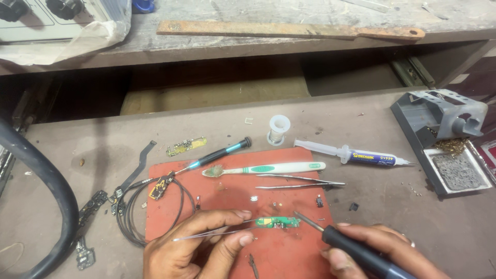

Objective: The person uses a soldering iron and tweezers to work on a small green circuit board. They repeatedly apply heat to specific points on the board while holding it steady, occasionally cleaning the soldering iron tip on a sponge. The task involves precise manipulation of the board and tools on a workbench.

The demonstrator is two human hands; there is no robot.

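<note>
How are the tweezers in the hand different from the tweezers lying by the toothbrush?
The held tweezers are pinched in the left hand, while the spare tweezers lie untouched on the red mat. The held tweezers' tips reach the small green circuit board; the spare tweezers' tips point toward the syringe side, touching nothing. The held pair lies near the mat's front, the spare pair just below the toothbrush. Both are thin, silvery and pointed.

A toothbrush [263, 169], a screwdriver [214, 156] and spare tweezers [299, 181] lay on the red mat [289, 256]. A syringe [351, 154] and a soldering stand [439, 129] sat on the counter [206, 124].
</note>
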